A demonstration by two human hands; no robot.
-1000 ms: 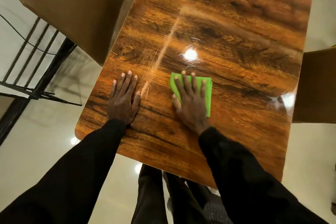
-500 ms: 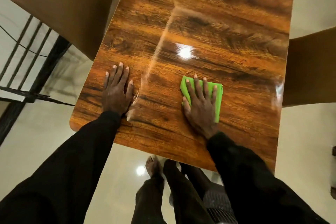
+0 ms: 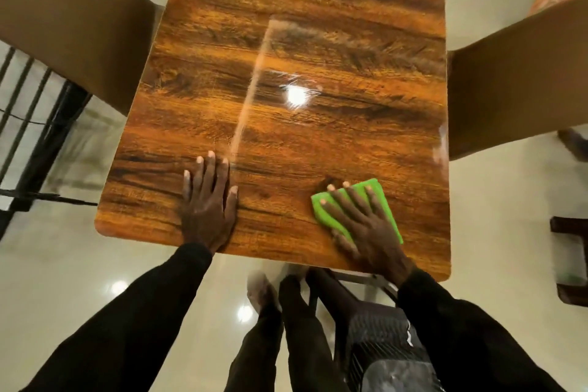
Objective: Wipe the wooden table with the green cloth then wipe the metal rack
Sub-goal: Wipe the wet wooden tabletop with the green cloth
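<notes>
Right hand (image 3: 369,226) flat, fingers spread, pressing folded bright green cloth (image 3: 386,210) on glossy brown wooden table (image 3: 318,41), close to near edge. Left hand (image 3: 208,204) open, palm down, bracing on wood, well apart from cloth. Black metal rack (image 3: 35,137) far left of left hand, not yet wiped. Risk: cloth only pressed, not gripped; stroke toward edge may push it off table. Blurred right hand suggests speed.

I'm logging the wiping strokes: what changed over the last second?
The right hand slid the green cloth rightward and toward the near edge of the wooden table. The left hand stayed flat on the table, still off the cloth.
</notes>
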